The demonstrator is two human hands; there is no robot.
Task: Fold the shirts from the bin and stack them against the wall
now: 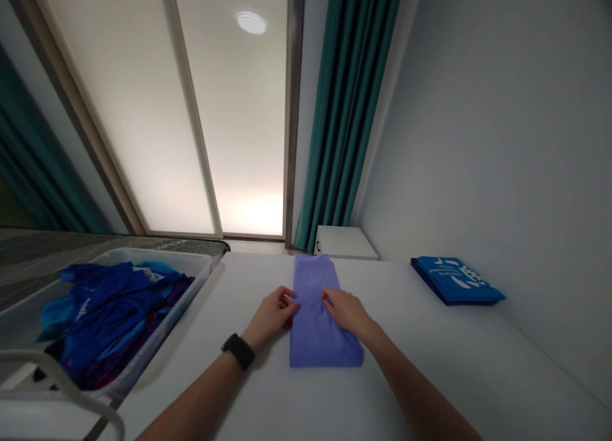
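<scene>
Purple cloth (326, 332) folded into a long flat strip

Thin and soft by the look of it, this cloth should weigh little and go limp once unsupported, so it would probably slump if lifted by one corner. The long side edges, or a flat palm slid beneath the whole strip, look like the surest places to take hold. It lies flat on a white table (478, 371), with both hands at its middle. The left hand (270, 317) sits at its left edge, fingers curled against the fold; whether they pinch the cloth cannot be told. The right hand (347, 313) rests open on top, fingers laid across the fabric. A black watch (238, 352) circles the left wrist. Left of the cloth stands a white plastic bin (165, 329) heaped with blue clothes (112, 317). Right of it, well apart, lies a folded blue bundle (454, 280) with white print. Beyond the cloth, a white cabinet (344, 242) stands beside a teal curtain (347, 103).
</scene>
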